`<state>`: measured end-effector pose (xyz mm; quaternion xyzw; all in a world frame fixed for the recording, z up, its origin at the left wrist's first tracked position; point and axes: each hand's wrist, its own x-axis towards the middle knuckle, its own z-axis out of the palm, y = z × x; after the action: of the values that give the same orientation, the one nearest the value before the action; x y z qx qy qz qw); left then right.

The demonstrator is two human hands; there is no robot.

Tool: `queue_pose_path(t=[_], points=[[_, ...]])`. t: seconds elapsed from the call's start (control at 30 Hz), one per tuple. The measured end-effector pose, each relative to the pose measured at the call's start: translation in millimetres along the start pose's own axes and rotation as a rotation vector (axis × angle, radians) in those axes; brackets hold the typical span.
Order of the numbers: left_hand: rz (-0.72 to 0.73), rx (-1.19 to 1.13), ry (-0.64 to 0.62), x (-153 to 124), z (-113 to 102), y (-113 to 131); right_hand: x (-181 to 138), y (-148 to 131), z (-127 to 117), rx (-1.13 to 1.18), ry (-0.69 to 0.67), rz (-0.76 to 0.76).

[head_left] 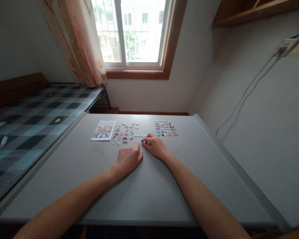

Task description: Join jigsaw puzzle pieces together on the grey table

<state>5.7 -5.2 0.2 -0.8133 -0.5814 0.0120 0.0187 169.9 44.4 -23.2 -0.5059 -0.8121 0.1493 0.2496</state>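
Note:
Small jigsaw puzzle pieces lie on the grey table. My left hand [129,158] rests on the tabletop with its index finger stretched forward and its thumb apart. That fingertip touches or nearly touches a light blue puzzle piece [141,142]. From the right, my right hand [154,145] closes its fingertips on the same piece; their exact grip is too small to see clearly. Just beyond lies a short joined strip of puzzle pieces [139,135] with a pale blue-green edge, its right end near my right fingers.
Loose pieces [125,138] spread left of the strip, beside a colourful picture sheet [103,130]. Another group of pieces [165,128] lies at the right. A checked bed [40,113] flanks the table [109,199] on the left. Behind it is a window [142,33]; a cable [241,99] hangs on the right wall.

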Motion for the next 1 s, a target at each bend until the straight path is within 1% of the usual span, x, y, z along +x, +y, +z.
queue_pose_path(t=[0.17, 0.3, 0.67, 0.9, 1.0], points=[[0.008, -0.003, -0.017, -0.3, -1.3, 0.6, 1.7, 2.6, 3.5, 0.075, 0.052, 0.057], [0.008, -0.004, -0.018, 0.3, -2.6, 1.3, 3.6, 5.3, 4.4, 0.142, 0.053, 0.096], [0.014, -0.019, -0.025, 0.5, -1.3, 0.8, 4.5, 4.1, 0.8, 0.196, 0.045, 0.123], [0.027, -0.013, -0.014, 0.5, -2.2, 1.0, 4.8, 7.1, 1.3, 0.203, 0.028, 0.101], [0.02, -0.023, -0.031, 0.3, -4.2, 1.4, 4.5, 6.6, 0.2, 0.196, 0.024, 0.107]])
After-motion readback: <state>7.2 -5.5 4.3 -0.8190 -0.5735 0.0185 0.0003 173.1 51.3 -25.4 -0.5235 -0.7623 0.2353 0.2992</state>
